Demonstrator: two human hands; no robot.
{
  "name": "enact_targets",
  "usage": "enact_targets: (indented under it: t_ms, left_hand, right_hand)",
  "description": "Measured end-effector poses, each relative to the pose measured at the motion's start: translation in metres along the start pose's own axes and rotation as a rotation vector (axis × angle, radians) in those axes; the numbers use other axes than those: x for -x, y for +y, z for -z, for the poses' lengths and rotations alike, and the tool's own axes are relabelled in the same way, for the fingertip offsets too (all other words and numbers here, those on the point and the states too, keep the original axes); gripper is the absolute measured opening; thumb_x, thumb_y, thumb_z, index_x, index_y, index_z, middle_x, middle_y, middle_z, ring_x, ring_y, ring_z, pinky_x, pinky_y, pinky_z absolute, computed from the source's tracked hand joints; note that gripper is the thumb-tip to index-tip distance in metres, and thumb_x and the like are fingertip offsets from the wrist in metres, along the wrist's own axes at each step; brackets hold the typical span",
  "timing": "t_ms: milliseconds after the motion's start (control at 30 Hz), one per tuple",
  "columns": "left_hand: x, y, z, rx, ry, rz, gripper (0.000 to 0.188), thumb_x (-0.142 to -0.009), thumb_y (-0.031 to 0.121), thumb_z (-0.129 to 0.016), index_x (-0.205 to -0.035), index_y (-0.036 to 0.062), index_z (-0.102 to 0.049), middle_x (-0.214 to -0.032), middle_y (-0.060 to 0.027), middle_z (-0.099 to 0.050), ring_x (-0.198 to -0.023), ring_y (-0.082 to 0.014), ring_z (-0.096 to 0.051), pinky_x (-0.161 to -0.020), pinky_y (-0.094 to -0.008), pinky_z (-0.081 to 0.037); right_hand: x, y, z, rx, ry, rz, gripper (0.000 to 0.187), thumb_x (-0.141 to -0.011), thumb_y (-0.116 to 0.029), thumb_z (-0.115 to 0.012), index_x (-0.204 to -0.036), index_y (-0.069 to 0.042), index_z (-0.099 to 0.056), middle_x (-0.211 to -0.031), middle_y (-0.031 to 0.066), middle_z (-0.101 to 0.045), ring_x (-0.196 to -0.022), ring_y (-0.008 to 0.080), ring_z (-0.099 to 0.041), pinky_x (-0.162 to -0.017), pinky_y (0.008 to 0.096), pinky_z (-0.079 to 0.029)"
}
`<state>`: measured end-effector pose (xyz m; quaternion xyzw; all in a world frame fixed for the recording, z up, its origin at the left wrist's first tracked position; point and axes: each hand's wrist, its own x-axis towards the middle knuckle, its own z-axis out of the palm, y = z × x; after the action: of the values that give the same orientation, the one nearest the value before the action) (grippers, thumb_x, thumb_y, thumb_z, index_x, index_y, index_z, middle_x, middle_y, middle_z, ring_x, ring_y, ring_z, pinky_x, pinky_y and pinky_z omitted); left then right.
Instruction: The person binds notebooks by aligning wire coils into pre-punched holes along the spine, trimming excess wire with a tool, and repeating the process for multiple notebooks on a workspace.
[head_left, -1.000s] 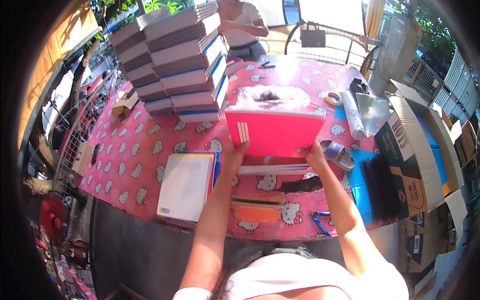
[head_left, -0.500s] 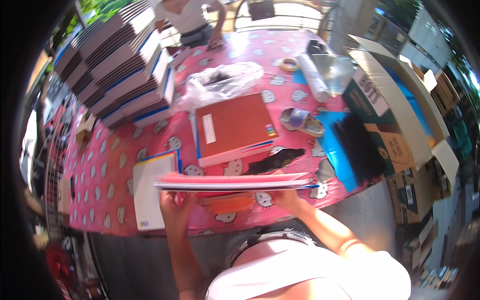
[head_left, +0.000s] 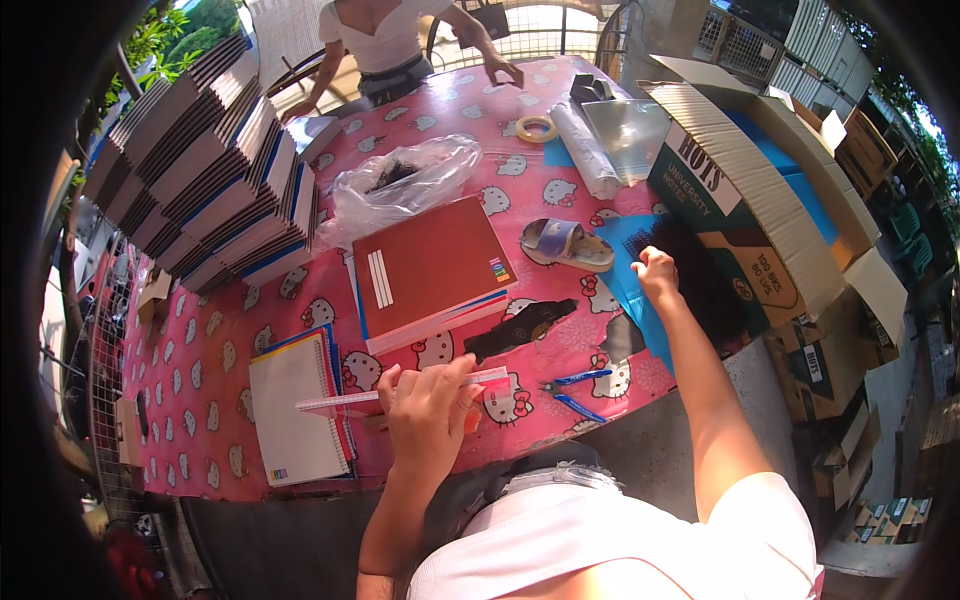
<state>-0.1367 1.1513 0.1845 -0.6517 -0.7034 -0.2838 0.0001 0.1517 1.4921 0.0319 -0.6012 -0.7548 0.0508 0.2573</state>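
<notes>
I am pinching a thin pink notebook (head_left: pixel 400 392) in my left hand (head_left: pixel 428 410) at the near table edge while my right hand (head_left: pixel 657 274), fingers curled, is touching blue sheets (head_left: pixel 625 285) at right.

Harsh sunlight floods in from beyond the right hand (head_left: pixel 657 272), glare whitening the far edge, while fisheye bending darkens the rim.

Large open cardboard box (head_left: pixel 770 190) at table's right edge: brown corrugated flaps, dark green side panel with white lettering, blue inside. Smaller brown cartons (head_left: pixel 835 400) stacked below it, right of table. Clear plastic bag (head_left: pixel 405 185) on table, dark contents. Small multicoloured label (head_left: pixel 498 269) on red notebook cover's corner.
</notes>
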Motion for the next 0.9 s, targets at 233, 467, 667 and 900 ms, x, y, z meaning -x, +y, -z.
enact_targets:
  t_ms: [233,467,667,900]
  left_hand:
    - [-0.015,0.015,-0.001,-0.007,0.355,0.006,0.015,-0.076,0.021,-0.074,-0.089,0.0138,-0.073,-0.097,-0.0008,-0.067,-0.092,-0.0183,-0.059,-0.098,-0.0446,-0.029]
    - [-0.002,0.002,-0.001,0.118,0.200,0.044,0.014,-0.077,0.018,-0.073,-0.090,0.0135,-0.073,-0.085,0.0014,-0.068,-0.085,-0.0165,-0.060,-0.098,-0.0434,-0.028]
    - [-0.003,0.005,0.001,0.120,0.189,-0.009,0.013,-0.077,0.017,-0.072,-0.090,0.0135,-0.073,-0.083,0.0015,-0.068,-0.080,-0.0154,-0.060,-0.097,-0.0411,-0.028]
    - [-0.001,0.004,-0.001,0.168,0.245,-0.008,0.015,-0.077,0.018,-0.074,-0.090,0.0113,-0.073,-0.082,0.0003,-0.069,-0.077,-0.0152,-0.060,-0.096,-0.0395,-0.030]
  right_hand:
    - [-0.016,-0.019,0.012,0.149,-0.071,0.043,0.016,-0.077,-0.011,-0.062,-0.090,-0.003,-0.064,-0.098,0.0201,-0.063,-0.091,0.0357,-0.064,-0.079,0.0406,-0.053]
    - [0.116,-0.183,0.125,-0.968,-0.363,0.527,0.033,-0.075,0.013,-0.064,-0.103,-0.002,-0.069,-0.093,0.0121,-0.063,-0.077,0.0191,-0.063,-0.064,0.0276,-0.050]
    - [0.130,-0.209,0.127,-0.999,-0.352,0.573,0.029,-0.072,0.001,-0.075,-0.101,-0.003,-0.070,-0.087,0.0111,-0.064,-0.074,0.0183,-0.062,-0.060,0.0266,-0.049]
    - [0.114,-0.213,0.140,-0.871,-0.475,0.657,0.020,-0.072,-0.004,-0.075,-0.091,-0.004,-0.069,-0.083,0.0068,-0.063,-0.076,0.0186,-0.061,-0.067,0.0292,-0.049]
